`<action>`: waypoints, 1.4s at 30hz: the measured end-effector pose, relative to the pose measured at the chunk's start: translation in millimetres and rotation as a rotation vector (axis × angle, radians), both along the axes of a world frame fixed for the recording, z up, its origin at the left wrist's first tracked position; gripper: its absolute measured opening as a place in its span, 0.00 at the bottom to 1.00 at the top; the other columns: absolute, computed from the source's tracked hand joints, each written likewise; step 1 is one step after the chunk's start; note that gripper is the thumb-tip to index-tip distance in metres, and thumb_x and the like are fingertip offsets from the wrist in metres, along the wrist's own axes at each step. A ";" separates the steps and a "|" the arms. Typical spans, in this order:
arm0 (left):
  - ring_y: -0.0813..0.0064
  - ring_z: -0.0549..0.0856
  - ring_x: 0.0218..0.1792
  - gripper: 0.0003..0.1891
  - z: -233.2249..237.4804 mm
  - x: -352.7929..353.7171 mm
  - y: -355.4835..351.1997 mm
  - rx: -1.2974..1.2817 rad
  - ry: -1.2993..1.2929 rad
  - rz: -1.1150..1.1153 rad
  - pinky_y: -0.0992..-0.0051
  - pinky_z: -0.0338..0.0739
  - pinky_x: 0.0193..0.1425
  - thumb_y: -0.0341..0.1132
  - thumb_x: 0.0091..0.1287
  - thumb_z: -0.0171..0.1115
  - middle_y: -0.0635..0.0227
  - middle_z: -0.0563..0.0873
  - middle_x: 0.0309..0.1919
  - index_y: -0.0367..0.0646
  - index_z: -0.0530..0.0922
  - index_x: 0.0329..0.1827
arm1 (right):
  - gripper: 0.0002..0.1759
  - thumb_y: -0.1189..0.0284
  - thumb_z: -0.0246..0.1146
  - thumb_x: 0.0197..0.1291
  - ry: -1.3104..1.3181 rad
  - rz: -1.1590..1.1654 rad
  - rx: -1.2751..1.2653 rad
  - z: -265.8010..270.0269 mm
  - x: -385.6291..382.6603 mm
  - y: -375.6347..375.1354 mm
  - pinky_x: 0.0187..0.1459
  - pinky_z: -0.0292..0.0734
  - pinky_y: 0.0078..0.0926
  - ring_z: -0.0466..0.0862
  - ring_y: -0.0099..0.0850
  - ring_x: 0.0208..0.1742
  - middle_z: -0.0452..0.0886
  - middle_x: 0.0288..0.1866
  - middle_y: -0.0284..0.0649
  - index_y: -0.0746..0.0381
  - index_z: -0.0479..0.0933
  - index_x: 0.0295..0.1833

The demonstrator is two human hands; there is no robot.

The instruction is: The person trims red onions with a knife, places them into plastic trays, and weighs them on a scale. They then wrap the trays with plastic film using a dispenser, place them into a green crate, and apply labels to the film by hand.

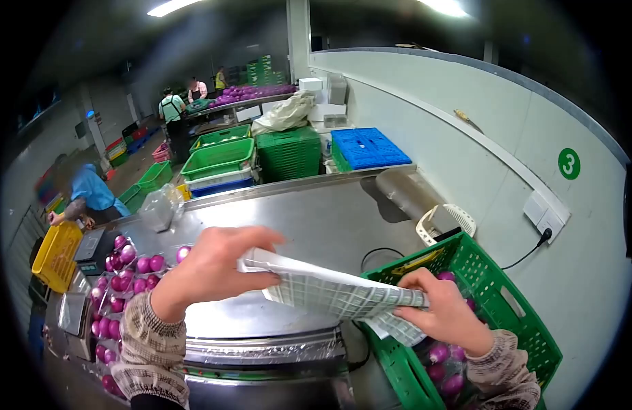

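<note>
A folded white sheet printed with a grid, like a sheet of labels (336, 292), is stretched between my hands above the steel table. My left hand (217, 268) has its thumb against the sheet's left end, with the fingers above and slightly blurred. The right end is pinched between the thumb and fingers of my right hand (446, 311). Under that hand stands a green perforated crate (511, 324) with packs of purple onions (439, 353) inside. More packed purple onions (117, 283) lie left of my left forearm.
A film-wrapping machine (268, 350) sits in front of me on the steel table (288, 205). A white plastic basket (446, 222) leans near the wall. Green crates (288, 154) and a blue crate (370, 148) stand behind the table. A co-worker (93, 195) is at the left.
</note>
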State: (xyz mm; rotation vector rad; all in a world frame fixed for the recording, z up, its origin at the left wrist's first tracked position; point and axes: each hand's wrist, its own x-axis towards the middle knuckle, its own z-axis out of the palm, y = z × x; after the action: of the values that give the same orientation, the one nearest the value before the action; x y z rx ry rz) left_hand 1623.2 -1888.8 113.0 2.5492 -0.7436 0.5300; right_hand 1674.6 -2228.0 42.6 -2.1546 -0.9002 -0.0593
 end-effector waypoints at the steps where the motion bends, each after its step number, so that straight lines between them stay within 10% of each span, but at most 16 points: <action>1: 0.68 0.86 0.33 0.22 -5.3 -17.3 5.2 -0.101 -0.062 0.051 0.72 0.81 0.39 0.32 0.50 0.77 0.62 0.87 0.39 0.41 0.78 0.47 | 0.21 0.70 0.72 0.51 0.097 0.015 -0.031 3.7 -10.4 -4.3 0.41 0.78 0.33 0.86 0.41 0.39 0.84 0.37 0.45 0.63 0.73 0.48; 5: 0.74 0.84 0.40 0.21 -56.7 -67.0 22.2 -0.847 0.101 0.122 0.73 0.80 0.47 0.31 0.53 0.77 0.62 0.86 0.44 0.38 0.77 0.47 | 0.23 0.71 0.74 0.49 0.357 0.019 0.045 1.4 -52.5 -5.2 0.44 0.78 0.30 0.86 0.33 0.42 0.85 0.38 0.47 0.68 0.73 0.48; 12: 0.69 0.76 0.59 0.15 -75.8 -97.0 18.3 -0.723 0.160 -0.028 0.66 0.70 0.63 0.32 0.51 0.76 0.59 0.71 0.67 0.40 0.81 0.40 | 0.25 0.68 0.75 0.48 0.358 -0.028 -0.072 -7.9 -108.3 6.6 0.44 0.79 0.33 0.87 0.39 0.43 0.85 0.39 0.51 0.70 0.73 0.47; 17: 0.80 0.81 0.39 0.09 -86.3 -100.7 9.6 -0.833 0.551 0.047 0.76 0.76 0.47 0.28 0.54 0.75 0.69 0.85 0.37 0.38 0.81 0.33 | 0.24 0.72 0.76 0.45 0.299 -0.049 -0.100 -28.8 -122.3 -9.2 0.43 0.78 0.28 0.86 0.32 0.41 0.85 0.38 0.46 0.68 0.74 0.46; 25: 0.61 0.73 0.62 0.08 -116.9 -75.3 -27.1 -0.667 0.369 0.029 0.60 0.68 0.65 0.31 0.51 0.75 0.60 0.76 0.58 0.40 0.82 0.30 | 0.24 0.66 0.74 0.46 0.453 0.049 -0.034 -41.5 -121.6 -38.1 0.43 0.78 0.35 0.86 0.44 0.41 0.84 0.38 0.51 0.68 0.74 0.45; 30: 0.75 0.82 0.43 0.01 -136.5 -81.4 -28.6 -1.087 0.538 -0.045 0.75 0.74 0.50 0.20 0.58 0.62 0.63 0.84 0.43 0.32 0.80 0.31 | 0.12 0.72 0.70 0.59 0.696 0.059 0.317 -61.8 -121.5 -58.8 0.41 0.76 0.21 0.81 0.19 0.40 0.83 0.34 0.36 0.67 0.76 0.42; 38: 0.77 0.82 0.36 0.05 -128.1 -88.5 -50.2 -0.977 0.457 0.001 0.79 0.76 0.41 0.24 0.59 0.67 0.63 0.86 0.35 0.30 0.84 0.36 | 0.10 0.72 0.69 0.59 0.704 0.041 0.070 -68.3 -120.3 -69.1 0.34 0.73 0.21 0.77 0.16 0.32 0.81 0.27 0.34 0.68 0.78 0.35; 42: 0.78 0.81 0.29 0.07 -128.9 -97.8 -49.2 -0.910 0.383 0.051 0.79 0.73 0.32 0.27 0.56 0.71 0.63 0.85 0.31 0.30 0.84 0.32 | 0.11 0.70 0.69 0.59 0.722 0.012 0.343 -84.1 -122.5 -63.6 0.34 0.74 0.21 0.79 0.18 0.32 0.82 0.27 0.35 0.68 0.78 0.35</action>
State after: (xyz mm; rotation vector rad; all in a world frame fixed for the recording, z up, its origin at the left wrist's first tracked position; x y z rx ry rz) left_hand 1525.4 -1937.9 -15.9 1.7295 -0.2062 0.2777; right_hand 1552.0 -2291.6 -41.5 -1.6557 -0.4349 0.5040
